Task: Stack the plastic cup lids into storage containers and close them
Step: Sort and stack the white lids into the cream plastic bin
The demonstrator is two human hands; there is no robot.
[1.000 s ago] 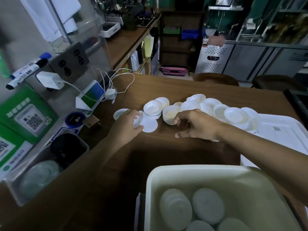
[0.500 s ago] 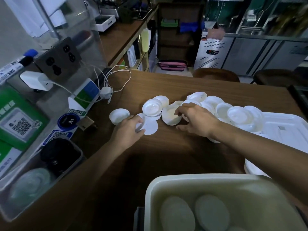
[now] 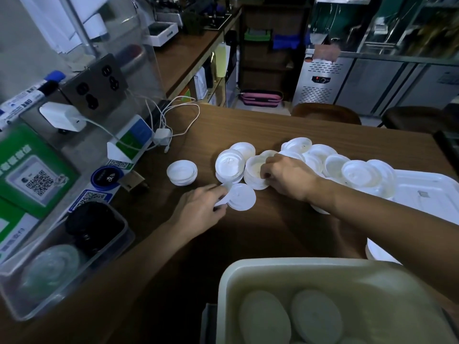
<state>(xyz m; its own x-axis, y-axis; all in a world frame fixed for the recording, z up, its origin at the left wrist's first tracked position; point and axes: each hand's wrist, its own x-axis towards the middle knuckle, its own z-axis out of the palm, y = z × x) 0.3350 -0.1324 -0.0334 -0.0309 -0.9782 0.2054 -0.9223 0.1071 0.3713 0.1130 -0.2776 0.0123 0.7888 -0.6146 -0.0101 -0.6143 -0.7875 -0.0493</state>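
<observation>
Several white plastic cup lids (image 3: 332, 165) lie heaped across the middle of the wooden table (image 3: 273, 130). A small stack of lids (image 3: 182, 173) stands alone at the left. My left hand (image 3: 201, 209) pinches the edge of a flat lid (image 3: 242, 196) lying on the table. My right hand (image 3: 288, 178) has its fingers closed on a short stack of lids (image 3: 254, 172) in the heap. A cream storage container (image 3: 310, 271) sits near me with lid stacks (image 3: 315, 316) lying inside. Its white cover (image 3: 427, 197) rests at the right.
A clear bin (image 3: 62, 264) with black and clear lids stands at the left edge. Beside it are QR code signs (image 3: 37, 180), a white charger with cables (image 3: 162, 136) and a wall socket panel (image 3: 94, 85). Stools (image 3: 325, 114) stand beyond the far edge.
The small lid stack at the left has come into full view as my left hand drew back to the flat lid. My right hand moved left onto the short stack.
</observation>
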